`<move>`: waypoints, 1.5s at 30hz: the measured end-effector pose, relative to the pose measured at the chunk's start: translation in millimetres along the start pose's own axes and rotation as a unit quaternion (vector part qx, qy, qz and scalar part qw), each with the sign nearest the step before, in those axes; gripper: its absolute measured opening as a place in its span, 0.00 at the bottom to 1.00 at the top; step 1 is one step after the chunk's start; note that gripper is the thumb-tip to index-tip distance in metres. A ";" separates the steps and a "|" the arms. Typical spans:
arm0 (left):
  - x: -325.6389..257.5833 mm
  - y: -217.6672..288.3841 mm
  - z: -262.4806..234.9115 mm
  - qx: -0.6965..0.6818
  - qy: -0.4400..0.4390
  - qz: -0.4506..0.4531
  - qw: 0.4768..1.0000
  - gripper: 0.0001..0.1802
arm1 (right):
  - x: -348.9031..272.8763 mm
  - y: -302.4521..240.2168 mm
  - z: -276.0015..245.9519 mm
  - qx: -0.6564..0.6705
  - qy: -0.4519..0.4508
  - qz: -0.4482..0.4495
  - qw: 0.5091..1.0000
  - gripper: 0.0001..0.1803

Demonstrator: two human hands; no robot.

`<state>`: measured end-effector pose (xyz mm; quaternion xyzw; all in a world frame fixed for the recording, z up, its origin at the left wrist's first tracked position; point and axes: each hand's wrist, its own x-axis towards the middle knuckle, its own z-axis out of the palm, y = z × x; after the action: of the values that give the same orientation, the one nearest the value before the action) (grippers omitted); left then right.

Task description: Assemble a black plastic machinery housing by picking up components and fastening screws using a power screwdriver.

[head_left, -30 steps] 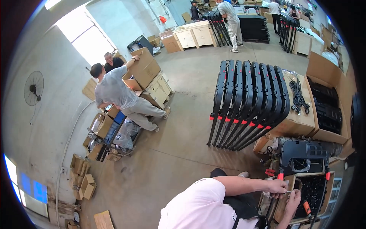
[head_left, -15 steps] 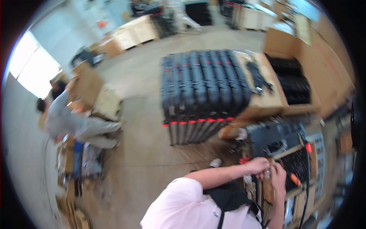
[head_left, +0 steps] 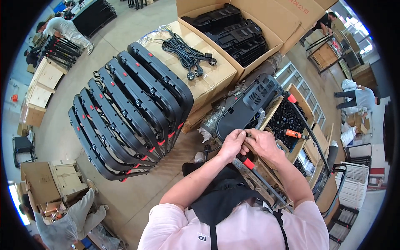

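Head view. Both hands meet just in front of the person's chest, over the near end of a black plastic housing (head_left: 246, 109) that lies across the top of an open box of small black parts (head_left: 287, 121). The left hand (head_left: 231, 144) and the right hand (head_left: 261, 143) touch each other, fingertips pinched together on something small at the housing's near edge; what that small piece is cannot be told, since the fingers cover it. Each grip is narrow and closed around that spot.

The housing's long axis runs from the hands up and to the right, away from the body, so its vented far end sits well beyond the grip while the near end is right under the fingers. Neither hand is clearly nearer to it; both are on the same corner.

Just under the right hand a thin black rod with a red sleeve (head_left: 248, 163) slants down to the right, toward the person's right hip. An orange-handled screwdriver (head_left: 295, 133) lies in the box just to the right of the right hand, handle pointing toward it, so the right hand is the nearer one.

To the left, a row of black panels (head_left: 129, 112) stands on edge on the floor, well apart from the hands. Coiled black cables (head_left: 185, 52) lie on a closed carton (head_left: 212, 77) beyond.
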<state>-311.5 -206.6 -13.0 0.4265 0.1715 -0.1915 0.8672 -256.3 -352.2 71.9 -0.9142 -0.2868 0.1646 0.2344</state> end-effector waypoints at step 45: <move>23.1 46.0 -53.9 0.012 -0.037 -0.020 0.999 0.20 | 80.5 6.0 -24.1 0.192 -0.070 0.039 0.978 0.09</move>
<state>-276.7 -141.5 -23.7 0.4263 0.1455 -0.2268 0.8635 -180.2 -316.1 75.6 -0.8485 -0.2299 0.2896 0.3786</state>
